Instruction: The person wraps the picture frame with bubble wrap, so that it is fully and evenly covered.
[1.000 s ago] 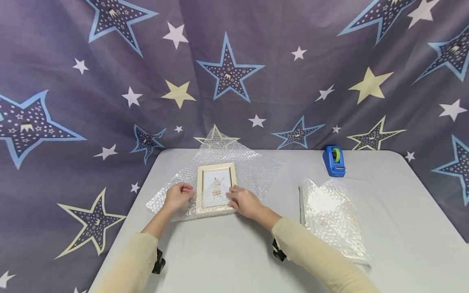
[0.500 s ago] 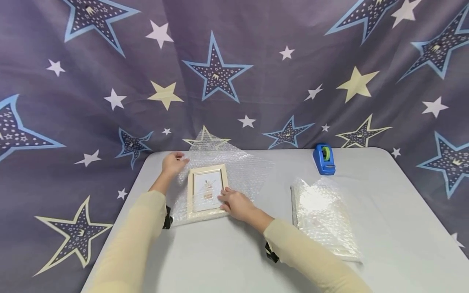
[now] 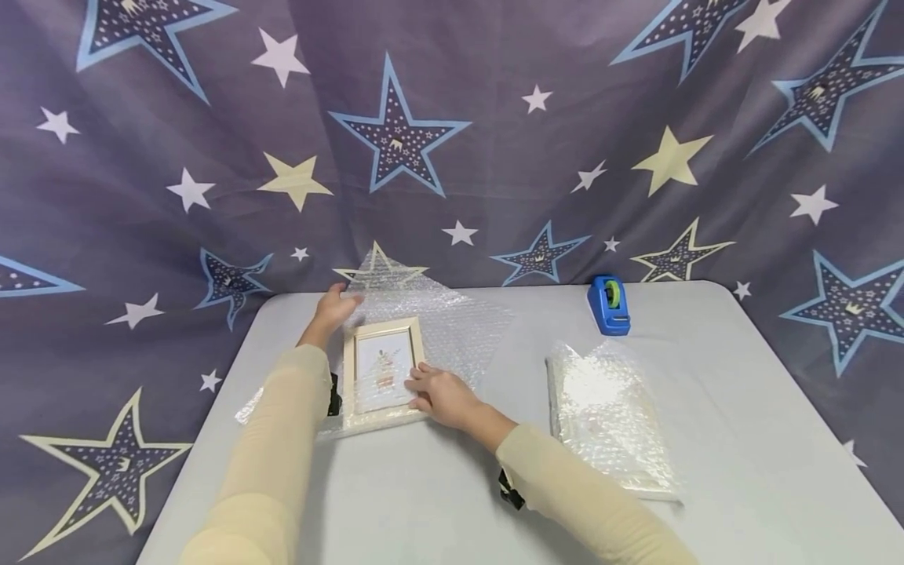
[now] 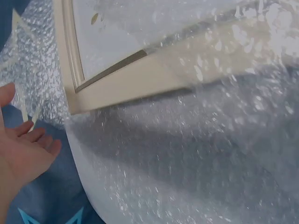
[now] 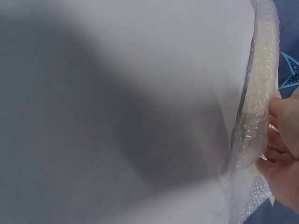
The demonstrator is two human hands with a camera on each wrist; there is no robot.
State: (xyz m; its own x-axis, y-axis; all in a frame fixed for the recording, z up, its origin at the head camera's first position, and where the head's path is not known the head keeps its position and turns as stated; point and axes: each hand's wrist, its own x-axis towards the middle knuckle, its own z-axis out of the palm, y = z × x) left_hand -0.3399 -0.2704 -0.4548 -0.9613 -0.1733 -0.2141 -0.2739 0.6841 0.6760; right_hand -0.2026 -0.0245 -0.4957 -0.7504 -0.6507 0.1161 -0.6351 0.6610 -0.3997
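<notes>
A cream-gold picture frame (image 3: 384, 326) with a small illustration lies on a sheet of bubble wrap (image 3: 459, 333), in the head view. A flap of the wrap covers its near part. My right hand (image 3: 443, 395) rests on the frame's near right side and presses the flap down. In the right wrist view, its fingers (image 5: 275, 154) are at the wrapped edge. My left hand (image 3: 333, 308) is past the frame's far left corner, beside the wrap. The left wrist view shows this hand with thumb and fingers apart, holding nothing.
To the right on the white table (image 3: 424, 502) lies a flat bubble-wrapped package (image 3: 610, 424). Behind it stands a blue tape dispenser (image 3: 610, 306) with green tape. A star-patterned curtain (image 3: 494, 157) hangs behind the table, and the wrap's far corner overlaps it.
My left hand has moved from the frame's left side to the far left part of the wrap. My right hand stays on the frame. The head view has turned slightly right.
</notes>
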